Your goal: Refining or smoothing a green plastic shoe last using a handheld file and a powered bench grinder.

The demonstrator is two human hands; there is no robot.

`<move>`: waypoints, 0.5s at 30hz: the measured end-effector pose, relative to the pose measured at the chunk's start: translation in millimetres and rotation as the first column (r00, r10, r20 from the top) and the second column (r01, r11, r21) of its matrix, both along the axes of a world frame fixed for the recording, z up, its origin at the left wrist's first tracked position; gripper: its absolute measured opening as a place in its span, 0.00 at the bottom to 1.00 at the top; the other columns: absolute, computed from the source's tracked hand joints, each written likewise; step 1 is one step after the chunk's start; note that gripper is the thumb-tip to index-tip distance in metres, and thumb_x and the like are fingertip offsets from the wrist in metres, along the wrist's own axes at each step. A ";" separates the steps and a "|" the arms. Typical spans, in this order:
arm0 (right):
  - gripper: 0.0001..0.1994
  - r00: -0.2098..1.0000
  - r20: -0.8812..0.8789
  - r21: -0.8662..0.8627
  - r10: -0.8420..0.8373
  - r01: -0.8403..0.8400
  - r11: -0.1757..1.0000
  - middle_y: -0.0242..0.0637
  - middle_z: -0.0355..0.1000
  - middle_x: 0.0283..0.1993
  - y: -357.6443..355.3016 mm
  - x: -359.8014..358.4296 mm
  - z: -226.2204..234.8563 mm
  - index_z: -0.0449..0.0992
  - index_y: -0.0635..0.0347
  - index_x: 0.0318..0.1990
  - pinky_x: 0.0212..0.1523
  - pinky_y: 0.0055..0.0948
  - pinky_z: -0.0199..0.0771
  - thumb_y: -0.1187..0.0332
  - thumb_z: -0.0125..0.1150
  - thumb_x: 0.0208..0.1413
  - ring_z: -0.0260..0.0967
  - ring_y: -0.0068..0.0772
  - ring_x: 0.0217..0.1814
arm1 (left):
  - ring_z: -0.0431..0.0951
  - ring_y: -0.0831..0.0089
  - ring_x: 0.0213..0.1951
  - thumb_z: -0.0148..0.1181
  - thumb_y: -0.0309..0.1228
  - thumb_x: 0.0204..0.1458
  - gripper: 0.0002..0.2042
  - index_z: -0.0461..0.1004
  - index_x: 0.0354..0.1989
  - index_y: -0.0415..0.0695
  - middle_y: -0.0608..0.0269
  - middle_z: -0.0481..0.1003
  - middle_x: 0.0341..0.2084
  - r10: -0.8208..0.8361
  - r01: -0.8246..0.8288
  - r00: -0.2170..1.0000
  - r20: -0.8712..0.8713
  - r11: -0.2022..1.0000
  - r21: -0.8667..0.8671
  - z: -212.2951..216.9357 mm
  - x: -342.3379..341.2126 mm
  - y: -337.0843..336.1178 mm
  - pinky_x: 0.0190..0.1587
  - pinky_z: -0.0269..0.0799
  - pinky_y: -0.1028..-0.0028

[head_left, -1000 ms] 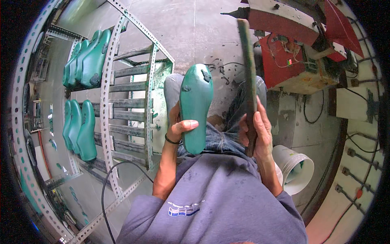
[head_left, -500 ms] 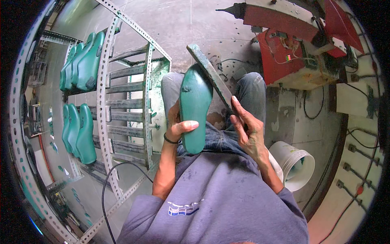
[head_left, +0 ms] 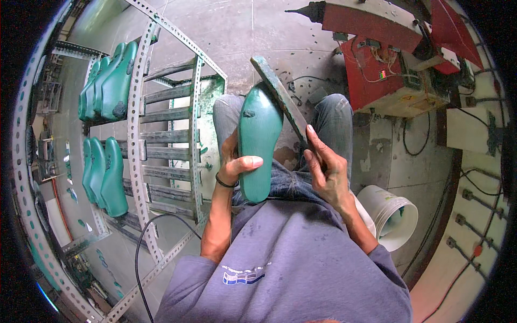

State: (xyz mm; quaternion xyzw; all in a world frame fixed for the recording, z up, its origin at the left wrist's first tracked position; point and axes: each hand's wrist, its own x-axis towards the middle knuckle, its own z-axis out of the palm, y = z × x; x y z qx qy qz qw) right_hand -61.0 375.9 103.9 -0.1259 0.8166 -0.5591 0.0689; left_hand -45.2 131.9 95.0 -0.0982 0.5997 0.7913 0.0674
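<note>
A green shoe last is held sole up over my lap, its toe pointing away from me. My left hand is closed round its left side near the heel, thumb lying across the sole. A dark patch marks the sole toward the toe. In my right hand is a long flat file, worn and dusted green. The file slants from my fingers up to the left and lies along the right edge of the last near the toe. My right forefinger stretches along the tool; its gripped end is hidden in the hand.
On the left, a perforated metal rack with dark slats carries several green lasts. A red machine stands at the far right. Beside my right forearm is a white bucket with green material inside. Dark scraps litter the floor ahead.
The file has shifted slightly along the right edge of the last, its far tip a little more to the right. My left hand keeps its hold on the last.
</note>
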 end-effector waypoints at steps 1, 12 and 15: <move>0.27 1.000 0.000 0.000 0.001 -0.001 1.000 0.38 0.71 0.29 2.5 -1.8 5.2 0.66 0.49 0.70 0.30 0.25 0.69 0.73 0.60 0.63 0.64 0.25 0.25 | 0.79 0.66 0.43 0.65 0.36 0.34 0.38 0.69 0.60 0.34 0.55 0.79 0.44 0.001 -0.001 1.000 0.000 1.000 0.000 -4.1 0.4 -1.0 0.48 0.75 0.70; 0.25 0.926 0.376 -0.383 -0.034 0.189 0.904 0.20 0.64 0.31 14.5 -2.7 -5.3 0.61 0.56 0.72 0.23 0.14 0.54 0.66 0.53 0.70 0.51 0.10 0.23 | 0.79 0.67 0.41 0.67 0.36 0.35 0.34 0.71 0.56 0.35 0.57 0.78 0.42 -0.033 0.033 0.999 0.015 0.999 0.040 -18.8 -0.2 3.1 0.46 0.75 0.71; 0.23 0.981 0.170 -0.199 -0.095 0.128 0.972 0.35 0.77 0.56 11.8 -1.4 -7.1 0.67 0.58 0.69 0.46 0.17 0.72 0.71 0.56 0.67 0.74 0.20 0.46 | 0.78 0.68 0.42 0.68 0.36 0.37 0.33 0.72 0.56 0.35 0.58 0.78 0.42 -0.025 0.025 0.999 -0.024 1.000 -0.006 -11.2 -2.0 8.1 0.47 0.74 0.71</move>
